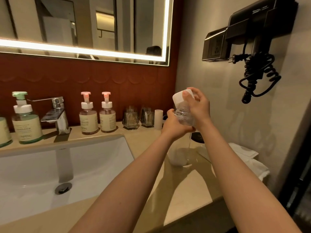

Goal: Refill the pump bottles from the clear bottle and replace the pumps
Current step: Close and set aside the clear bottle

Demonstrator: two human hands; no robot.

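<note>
Beige vanity counter [176, 190], right of the white rectangular basin [84, 165]: left hand [175, 126] grasps the clear plastic bottle [184, 115] in the air; right hand [199, 105] grips its white cap [179, 98]. Pink-topped pump bottles [88, 118] stand behind the basin.

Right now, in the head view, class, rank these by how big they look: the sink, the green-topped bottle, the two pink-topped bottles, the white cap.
1. sink
2. green-topped bottle
3. left pink-topped bottle and right pink-topped bottle: alike, unranked
4. white cap, smallest, though held nearer the camera
</note>
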